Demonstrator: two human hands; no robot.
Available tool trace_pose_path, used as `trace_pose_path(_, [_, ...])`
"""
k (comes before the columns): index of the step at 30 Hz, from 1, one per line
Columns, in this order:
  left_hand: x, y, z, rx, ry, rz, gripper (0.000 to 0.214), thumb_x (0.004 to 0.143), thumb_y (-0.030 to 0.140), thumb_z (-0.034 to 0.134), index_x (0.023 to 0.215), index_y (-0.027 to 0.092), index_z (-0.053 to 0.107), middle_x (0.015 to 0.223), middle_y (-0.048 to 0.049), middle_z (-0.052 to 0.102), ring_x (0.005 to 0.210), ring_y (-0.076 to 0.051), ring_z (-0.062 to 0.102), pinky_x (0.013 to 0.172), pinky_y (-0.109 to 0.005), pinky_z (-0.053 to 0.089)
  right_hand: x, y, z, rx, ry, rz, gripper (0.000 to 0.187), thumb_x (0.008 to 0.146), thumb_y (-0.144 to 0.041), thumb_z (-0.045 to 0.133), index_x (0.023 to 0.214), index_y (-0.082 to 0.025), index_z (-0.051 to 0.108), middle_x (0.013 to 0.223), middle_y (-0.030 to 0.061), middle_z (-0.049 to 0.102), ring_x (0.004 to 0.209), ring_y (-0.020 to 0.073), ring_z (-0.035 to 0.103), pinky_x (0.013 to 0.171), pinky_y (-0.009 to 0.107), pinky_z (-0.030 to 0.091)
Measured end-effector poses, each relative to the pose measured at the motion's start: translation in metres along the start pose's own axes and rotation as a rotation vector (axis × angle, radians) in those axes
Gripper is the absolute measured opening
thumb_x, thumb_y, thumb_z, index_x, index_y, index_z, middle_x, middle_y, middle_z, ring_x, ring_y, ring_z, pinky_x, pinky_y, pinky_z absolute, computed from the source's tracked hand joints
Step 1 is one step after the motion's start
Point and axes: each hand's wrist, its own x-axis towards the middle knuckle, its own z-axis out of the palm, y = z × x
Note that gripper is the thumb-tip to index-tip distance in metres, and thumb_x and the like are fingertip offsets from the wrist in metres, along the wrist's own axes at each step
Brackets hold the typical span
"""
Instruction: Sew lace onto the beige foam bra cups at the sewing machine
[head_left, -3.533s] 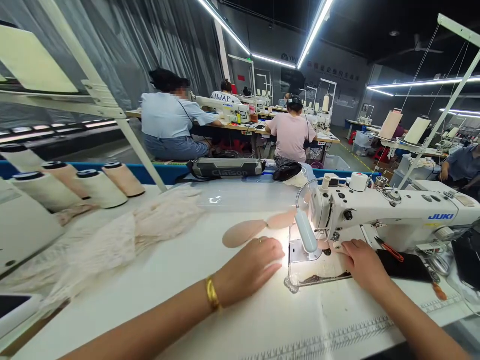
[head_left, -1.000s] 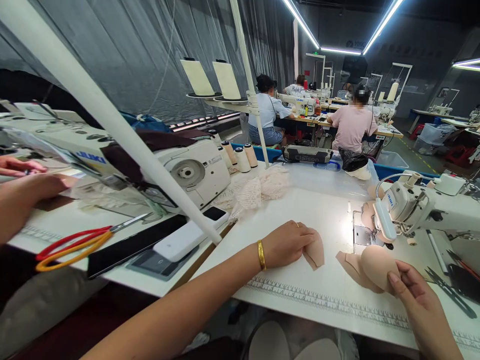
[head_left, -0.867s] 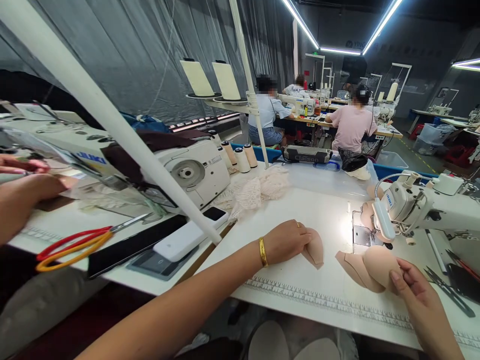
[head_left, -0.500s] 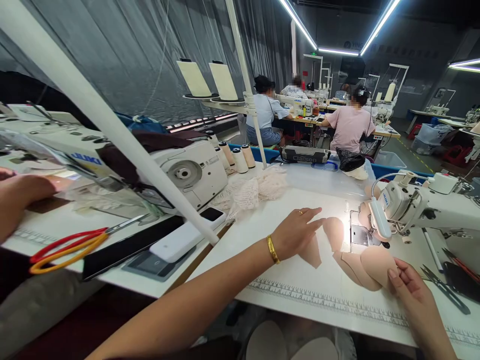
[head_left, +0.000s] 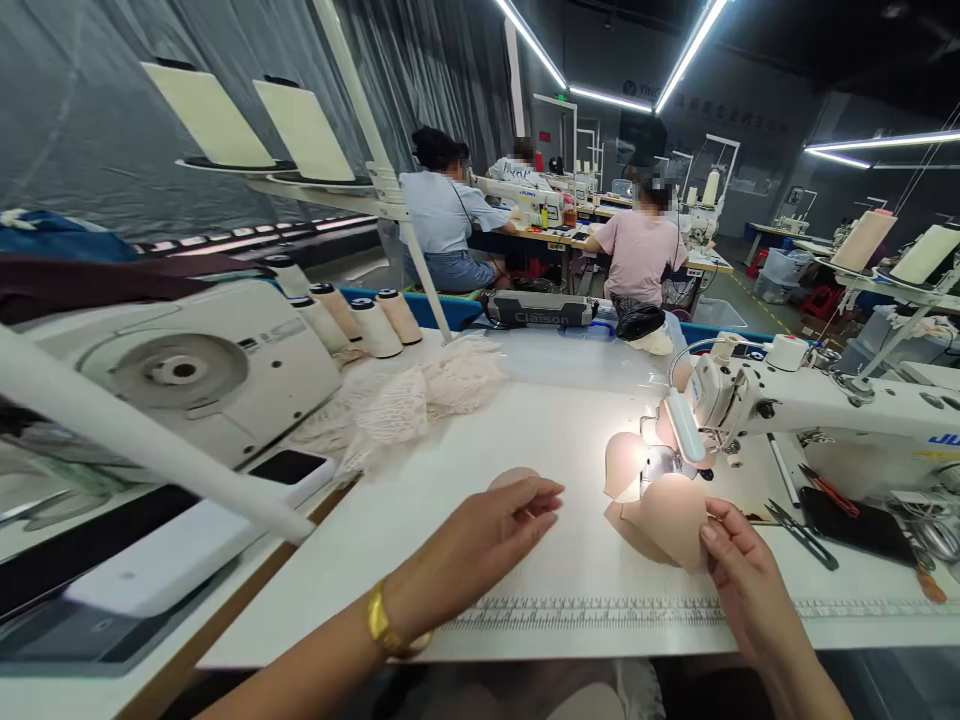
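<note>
My right hand (head_left: pixel 742 555) pinches the right edge of a beige bra cup (head_left: pixel 673 515) between thumb and fingers. Under it on the table lies another beige piece (head_left: pixel 628 532), partly covered. A further beige cup (head_left: pixel 624 465) rests beside the lit needle area of the sewing machine (head_left: pixel 795 395). To the left, my left hand (head_left: pixel 495 525), with a gold bracelet on its wrist, is low over the table with fingers stretched out. Just beyond its knuckles shows the edge of one more beige piece (head_left: pixel 514 477); the hand hides the rest.
Thread snips (head_left: pixel 801 535) and a dark tray (head_left: pixel 855 522) lie right of my right hand. A ruler strip (head_left: pixel 585 612) runs along the front edge. Cream lace (head_left: pixel 420 395), thread cones (head_left: pixel 375 327) and a slanted white pole (head_left: pixel 150 430) stand left. Co-workers sit ahead.
The view has swung right. My left hand has drawn back leftward, away from the machine and the cups. My right hand keeps its hold on the bra cup near the needle area.
</note>
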Motion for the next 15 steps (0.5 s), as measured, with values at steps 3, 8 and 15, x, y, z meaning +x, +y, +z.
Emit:
trace_pose_path(3, [0.001,0.021,0.032,-0.549,-0.182,-0.209,0.062,0.086,0.051,0.073,0.14,0.027,0.055,0.119,-0.0099,0.076,0.113,-0.028,0.07,0.099,-0.044,0.056,-0.008,-0.002,0.02,0.13,-0.119,0.054,0.04,0.089,-0.055,0.072,0.117,-0.026,0.068,0.109,0.008,0.076,0.097,0.0261,0.071,0.081,0.036,0.057])
trace_pose_path(8, [0.016,0.031,0.048,-0.854,-0.083,-0.301,0.069,0.072,0.053,0.088,0.124,0.017,0.062,0.096,-0.0075,0.075,0.09,-0.022,0.07,0.087,-0.039,0.056,-0.003,0.001,0.044,0.134,-0.13,0.08,0.043,0.091,-0.053,0.071,0.123,-0.025,0.063,0.108,0.0072,0.075,0.097,0.0243,0.07,0.079,0.034,0.056])
trace_pose_path(15, [0.089,0.006,0.021,-0.435,0.078,-0.196,0.047,0.083,0.041,0.071,0.122,0.016,0.064,0.087,-0.0051,0.072,0.082,-0.019,0.069,0.085,-0.041,0.059,0.038,-0.012,0.048,-0.208,-0.067,-0.085,0.053,0.094,-0.057,0.062,0.134,-0.022,0.058,0.116,0.0103,0.074,0.106,0.0286,0.071,0.094,0.045,0.056])
